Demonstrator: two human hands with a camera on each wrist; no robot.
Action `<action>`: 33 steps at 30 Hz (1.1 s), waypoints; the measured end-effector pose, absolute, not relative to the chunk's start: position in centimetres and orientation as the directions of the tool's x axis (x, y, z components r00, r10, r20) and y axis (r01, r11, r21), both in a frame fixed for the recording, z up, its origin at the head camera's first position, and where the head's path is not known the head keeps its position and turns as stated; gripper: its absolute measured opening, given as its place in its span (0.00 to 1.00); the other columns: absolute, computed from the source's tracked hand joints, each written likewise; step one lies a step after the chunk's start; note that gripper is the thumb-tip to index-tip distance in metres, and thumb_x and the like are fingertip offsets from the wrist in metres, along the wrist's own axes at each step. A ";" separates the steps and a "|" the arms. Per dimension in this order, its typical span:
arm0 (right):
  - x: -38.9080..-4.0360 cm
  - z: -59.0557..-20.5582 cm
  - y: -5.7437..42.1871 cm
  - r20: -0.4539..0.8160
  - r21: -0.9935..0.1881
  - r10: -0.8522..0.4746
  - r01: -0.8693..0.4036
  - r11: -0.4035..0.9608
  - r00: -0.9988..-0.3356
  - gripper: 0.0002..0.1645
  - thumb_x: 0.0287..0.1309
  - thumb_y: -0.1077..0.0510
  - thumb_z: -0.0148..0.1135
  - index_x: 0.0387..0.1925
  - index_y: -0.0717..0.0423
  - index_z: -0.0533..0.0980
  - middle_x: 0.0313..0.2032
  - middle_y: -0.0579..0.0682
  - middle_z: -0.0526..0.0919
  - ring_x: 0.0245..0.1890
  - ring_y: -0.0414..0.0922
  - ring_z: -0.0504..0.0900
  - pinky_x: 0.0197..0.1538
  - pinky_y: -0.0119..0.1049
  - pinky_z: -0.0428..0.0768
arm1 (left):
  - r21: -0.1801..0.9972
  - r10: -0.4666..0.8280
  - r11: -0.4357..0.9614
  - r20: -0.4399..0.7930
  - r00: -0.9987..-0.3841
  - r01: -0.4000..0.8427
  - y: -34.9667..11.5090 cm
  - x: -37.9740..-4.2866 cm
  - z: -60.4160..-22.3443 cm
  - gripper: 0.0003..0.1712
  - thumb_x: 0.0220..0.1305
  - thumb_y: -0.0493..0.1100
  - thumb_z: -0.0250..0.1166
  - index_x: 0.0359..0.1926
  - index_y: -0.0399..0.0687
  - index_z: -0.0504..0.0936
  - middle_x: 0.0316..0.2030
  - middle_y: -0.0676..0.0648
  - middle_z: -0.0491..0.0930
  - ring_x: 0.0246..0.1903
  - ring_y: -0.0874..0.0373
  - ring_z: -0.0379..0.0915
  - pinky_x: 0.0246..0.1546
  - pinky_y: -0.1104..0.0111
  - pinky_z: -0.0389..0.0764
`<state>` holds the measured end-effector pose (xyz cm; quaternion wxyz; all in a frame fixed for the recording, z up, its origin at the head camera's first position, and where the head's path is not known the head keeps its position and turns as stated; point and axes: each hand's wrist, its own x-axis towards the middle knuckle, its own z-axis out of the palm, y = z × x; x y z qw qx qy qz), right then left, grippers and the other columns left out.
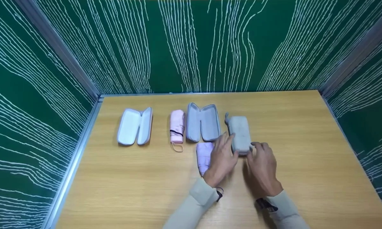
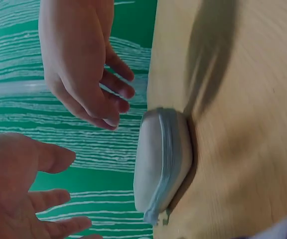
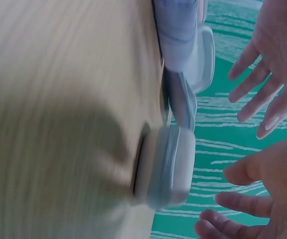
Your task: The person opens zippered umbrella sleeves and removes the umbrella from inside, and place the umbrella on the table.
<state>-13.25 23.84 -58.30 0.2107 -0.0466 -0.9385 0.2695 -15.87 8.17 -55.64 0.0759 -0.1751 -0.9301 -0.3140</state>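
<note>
A grey zippered case (image 1: 240, 133) lies closed on the table, its zipper tab at the far left corner. To its left is my left hand (image 1: 223, 156), fingers spread and holding nothing. My right hand (image 1: 263, 165) is at the case's near right corner with fingers loosely bent. Both wrist views show the hands raised above the table, apart from the closed case (image 2: 156, 159). Partly behind the left hand lies a purple folded umbrella (image 1: 204, 156). Just beyond it, an open grey-blue case (image 1: 193, 124) shows its inside.
A pink folded umbrella (image 1: 177, 125) with a dark strap and wrist loop lies left of the open grey-blue case. Farther left, another open case (image 1: 129, 127) has a pale lining. Green panels with white lines (image 1: 178, 47) stand around the wooden table (image 1: 121, 184).
</note>
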 end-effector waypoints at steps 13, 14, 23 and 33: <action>-13.7 -58.3 25.8 0.357 -0.501 0.175 -0.030 0.865 -0.918 0.17 0.62 0.67 0.66 0.51 0.72 0.81 0.46 0.73 0.82 0.43 0.70 0.82 0.43 0.64 0.81 | 0.463 0.290 0.812 0.208 -0.934 0.355 10.7 -15.0 -56.1 0.36 0.70 0.48 0.70 0.76 0.50 0.72 0.73 0.39 0.70 0.71 0.44 0.69 0.64 0.57 0.79; -13.7 -58.3 25.9 0.353 -0.501 0.174 -0.028 0.865 -0.919 0.17 0.62 0.67 0.66 0.51 0.72 0.81 0.46 0.73 0.82 0.44 0.70 0.82 0.44 0.64 0.81 | 0.454 0.291 0.819 0.201 -0.935 0.352 10.9 -14.9 -56.1 0.36 0.70 0.48 0.70 0.76 0.50 0.72 0.73 0.40 0.69 0.71 0.44 0.68 0.64 0.56 0.80; -14.1 -58.1 26.8 0.356 -0.507 0.173 -0.034 0.861 -0.918 0.17 0.64 0.67 0.63 0.52 0.73 0.81 0.46 0.73 0.82 0.44 0.71 0.81 0.44 0.64 0.80 | 0.369 0.286 0.866 0.187 -0.940 0.337 12.5 -14.9 -56.5 0.36 0.70 0.52 0.71 0.75 0.52 0.73 0.74 0.40 0.69 0.71 0.44 0.69 0.63 0.56 0.80; -14.7 -57.6 27.6 0.352 -0.503 0.145 -0.056 0.863 -0.925 0.17 0.65 0.67 0.62 0.53 0.74 0.81 0.47 0.75 0.81 0.45 0.72 0.81 0.45 0.65 0.79 | 0.244 0.316 0.906 0.156 -0.936 0.346 13.9 -15.5 -57.6 0.31 0.73 0.55 0.67 0.73 0.55 0.75 0.74 0.42 0.70 0.72 0.44 0.69 0.67 0.60 0.76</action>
